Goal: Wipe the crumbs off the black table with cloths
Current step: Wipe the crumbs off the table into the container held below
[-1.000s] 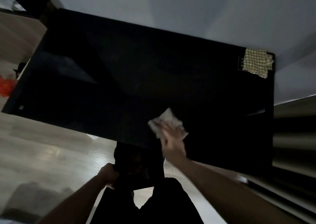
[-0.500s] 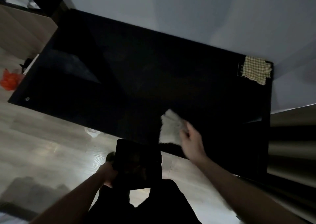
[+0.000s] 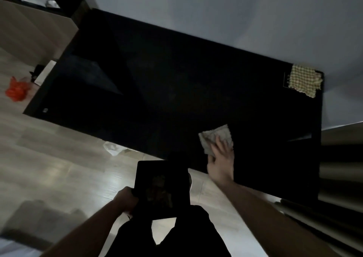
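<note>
The black table [image 3: 176, 91] fills the middle of the dim view. My right hand [image 3: 222, 160] presses flat on a pale cloth [image 3: 215, 136] lying on the table near its front edge, fingers spread over the cloth. My left hand [image 3: 125, 199] grips the left edge of a flat black tray [image 3: 161, 188], held just below the table's front edge. A second cloth, yellow checked [image 3: 304, 82], lies at the far right corner of the table. Crumbs are too dark to make out.
A grey wall runs behind the table. An orange bag [image 3: 16, 90] and a white crumpled thing [image 3: 113, 147] lie on the wooden floor. Dark furniture stands at the right side, and a cabinet at the upper left.
My right hand has slid the pale cloth to the right along the front edge and now lies flat on it. The left hand keeps the tray under the edge.
</note>
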The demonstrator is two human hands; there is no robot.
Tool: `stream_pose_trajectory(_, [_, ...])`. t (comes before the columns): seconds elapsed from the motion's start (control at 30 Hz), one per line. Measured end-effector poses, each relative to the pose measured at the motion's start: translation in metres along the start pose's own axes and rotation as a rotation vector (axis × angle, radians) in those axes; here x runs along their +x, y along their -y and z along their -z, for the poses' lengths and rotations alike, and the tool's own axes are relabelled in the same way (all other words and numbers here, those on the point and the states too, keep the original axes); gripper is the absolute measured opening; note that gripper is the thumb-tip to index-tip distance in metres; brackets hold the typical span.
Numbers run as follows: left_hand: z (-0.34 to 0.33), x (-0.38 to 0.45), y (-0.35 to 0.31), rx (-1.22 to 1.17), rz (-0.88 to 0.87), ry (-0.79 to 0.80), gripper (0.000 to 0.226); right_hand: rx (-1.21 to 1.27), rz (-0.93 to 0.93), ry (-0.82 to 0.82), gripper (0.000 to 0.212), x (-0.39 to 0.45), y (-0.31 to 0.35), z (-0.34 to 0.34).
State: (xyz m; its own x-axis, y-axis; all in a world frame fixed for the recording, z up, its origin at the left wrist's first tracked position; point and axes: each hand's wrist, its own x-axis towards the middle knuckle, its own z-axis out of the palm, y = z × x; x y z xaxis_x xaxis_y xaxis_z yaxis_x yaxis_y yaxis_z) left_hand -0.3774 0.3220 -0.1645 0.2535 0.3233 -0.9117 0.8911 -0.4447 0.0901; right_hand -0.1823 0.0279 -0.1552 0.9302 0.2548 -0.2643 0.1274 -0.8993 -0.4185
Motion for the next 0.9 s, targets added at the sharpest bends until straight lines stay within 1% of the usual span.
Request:
stream_pose_trajectory(0.07, [0.007, 0.001, 0.010, 0.002, -0.011, 0.007, 0.027, 0.080, 0.096, 0.006, 0.050, -0.026, 0.041, -0.028])
stream_pose_trajectory(0.13, [0.014, 0.004, 0.023, -0.004, -0.017, 0.018, 0.028, 0.169, 0.161, 0.082, 0.048, -0.058, 0.082, -0.050])
stream_pose_trajectory(0.17, [0.019, 0.005, 0.029, -0.010, -0.023, 0.024, 0.030, 0.230, 0.160, 0.155, 0.049, -0.074, 0.100, -0.058])
stream_pose_trajectory(0.23, [0.032, 0.006, 0.042, -0.021, -0.040, 0.028, 0.038, 0.377, 0.084, 0.391, 0.048, -0.105, 0.132, -0.067])
stream_pose_trajectory(0.27, [0.038, 0.007, 0.050, -0.026, -0.049, 0.027, 0.042, 0.428, 0.061, 0.464, 0.048, -0.120, 0.145, -0.070])
stream_pose_trajectory(0.3, [0.045, 0.006, 0.057, -0.030, -0.057, 0.028, 0.046, 0.459, 0.057, 0.482, 0.048, -0.132, 0.156, -0.074])
stream_pose_trajectory(0.4, [0.066, 0.005, 0.085, -0.036, -0.076, 0.010, 0.037, 0.501, -0.037, 0.419, 0.042, -0.149, 0.187, -0.076])
stream_pose_trajectory(0.5, [0.091, 0.003, 0.113, -0.051, -0.095, 0.001, 0.033, 0.555, -0.114, 0.348, 0.036, -0.149, 0.215, -0.067])
stream_pose_trajectory(0.57, [0.108, 0.003, 0.132, -0.057, -0.103, -0.012, 0.017, 0.567, -0.131, 0.251, 0.038, -0.142, 0.231, -0.056])
stream_pose_trajectory(0.6, [0.117, 0.005, 0.143, -0.058, -0.106, -0.025, 0.012, 0.567, -0.153, 0.218, 0.039, -0.138, 0.240, -0.048])
stream_pose_trajectory(0.7, [0.147, 0.014, 0.178, -0.065, -0.084, -0.061, 0.013, 0.593, -0.251, 0.147, 0.047, -0.128, 0.262, -0.036])
stream_pose_trajectory(0.83, [0.186, 0.030, 0.216, -0.088, -0.078, -0.110, 0.020, 0.637, -0.258, 0.065, 0.042, -0.119, 0.296, -0.024])
stream_pose_trajectory(0.9, [0.203, 0.036, 0.227, -0.088, -0.075, -0.134, 0.019, 0.634, -0.237, 0.053, 0.041, -0.110, 0.309, -0.022])
